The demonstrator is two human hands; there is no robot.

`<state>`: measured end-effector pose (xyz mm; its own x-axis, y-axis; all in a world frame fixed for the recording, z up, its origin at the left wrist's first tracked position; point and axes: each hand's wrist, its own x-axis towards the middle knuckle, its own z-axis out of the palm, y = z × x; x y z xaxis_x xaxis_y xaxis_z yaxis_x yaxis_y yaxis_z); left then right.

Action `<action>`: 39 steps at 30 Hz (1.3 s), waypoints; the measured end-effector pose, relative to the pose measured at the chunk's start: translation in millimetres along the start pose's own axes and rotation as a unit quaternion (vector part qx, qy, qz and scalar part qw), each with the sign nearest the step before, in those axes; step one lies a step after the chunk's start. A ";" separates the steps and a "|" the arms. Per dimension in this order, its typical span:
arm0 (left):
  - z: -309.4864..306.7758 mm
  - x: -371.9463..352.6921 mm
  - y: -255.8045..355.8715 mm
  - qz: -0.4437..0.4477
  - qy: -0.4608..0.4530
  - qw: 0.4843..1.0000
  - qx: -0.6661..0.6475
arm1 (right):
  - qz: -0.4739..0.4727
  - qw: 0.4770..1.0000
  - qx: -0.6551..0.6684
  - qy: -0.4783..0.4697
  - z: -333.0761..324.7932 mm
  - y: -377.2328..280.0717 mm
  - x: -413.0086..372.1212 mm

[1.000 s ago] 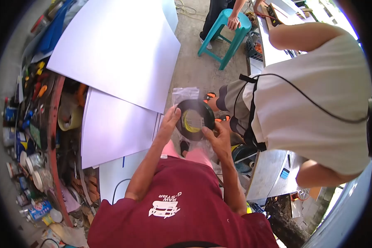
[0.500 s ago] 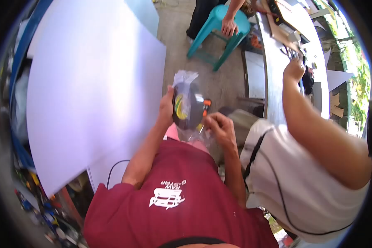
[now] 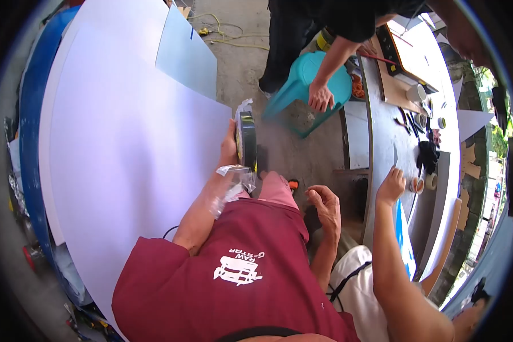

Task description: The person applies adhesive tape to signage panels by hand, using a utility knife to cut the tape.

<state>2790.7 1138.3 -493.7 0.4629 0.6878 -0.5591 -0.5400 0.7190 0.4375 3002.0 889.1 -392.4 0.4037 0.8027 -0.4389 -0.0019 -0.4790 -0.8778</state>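
Note:
My left hand [image 3: 229, 149] is closed around the side of a dark round roll [image 3: 247, 139] with yellow on its face. The roll stands nearly edge-on, and clear plastic wrapping [image 3: 239, 176] hangs from its lower end over my left forearm. To the right, apart from the roll, my right hand [image 3: 326, 210] is held up with its fingers loosely bent and nothing visible in them.
A large white sheet [image 3: 131, 131] fills the left side. Ahead is a teal stool [image 3: 310, 71] with another person's hand [image 3: 321, 97] on it. The workbench [image 3: 381, 165] at right carries tape rolls and tools; a second person's hand [image 3: 392, 185] holds a small blade-like piece there.
The roll has turned from face-on to edge-on. My right hand has moved away from its wrapping, to the right and down. The neighbour's hand has drawn back from the bench tools.

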 end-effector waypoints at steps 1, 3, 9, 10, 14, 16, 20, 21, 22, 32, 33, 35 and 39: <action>7.3 14.5 10.9 0.003 0.027 1.000 -0.015 | 0.015 1.000 0.007 0.016 -1.6 -14.1 14.9; 11.5 36.7 33.2 0.028 0.027 0.999 0.001 | 0.014 0.999 0.025 0.015 -6.4 -24.3 44.8; 38.0 99.3 120.7 0.021 -0.050 0.998 -0.015 | -0.017 0.999 0.006 -0.049 8.9 -93.2 163.0; 51.0 107.0 137.1 0.008 -0.034 0.999 -0.023 | -0.006 0.997 0.017 -0.071 15.7 -105.1 180.9; 73.8 186.8 185.9 0.089 0.110 0.990 0.020 | -0.006 0.989 -0.009 -0.145 49.3 -157.0 258.4; 72.3 237.2 205.3 0.107 0.120 0.987 0.015 | -0.061 0.984 -0.048 -0.162 70.8 -186.5 301.8; 84.4 328.5 262.2 0.083 0.087 0.993 -0.014 | -0.083 0.976 -0.044 -0.196 118.4 -264.9 411.5; 95.4 339.9 280.7 0.053 0.102 0.993 -0.021 | -0.081 0.976 -0.032 -0.197 130.7 -286.1 439.0; 109.3 355.5 307.0 0.036 0.106 0.993 -0.029 | -0.097 0.975 -0.023 -0.199 141.4 -310.1 470.2; 169.5 474.3 485.2 0.004 0.152 0.986 0.074 | -0.131 0.985 0.072 -0.084 206.1 -522.0 758.8; 173.6 488.1 498.0 -0.001 0.149 0.987 0.064 | -0.146 0.983 0.078 -0.077 208.4 -535.6 783.5; 181.1 519.7 520.6 0.027 0.133 0.987 0.082 | -0.166 0.977 0.111 -0.068 212.3 -563.0 828.7; 163.8 585.5 549.9 0.063 0.145 0.975 0.158 | -0.167 0.972 0.156 -0.061 219.5 -600.7 915.7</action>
<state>2879.9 1952.7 -465.0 0.1639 0.7483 -0.6428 -0.3157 0.6572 0.6844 3172.0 1989.8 -309.1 0.3172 0.9405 -0.1222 -0.1739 -0.0689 -0.9823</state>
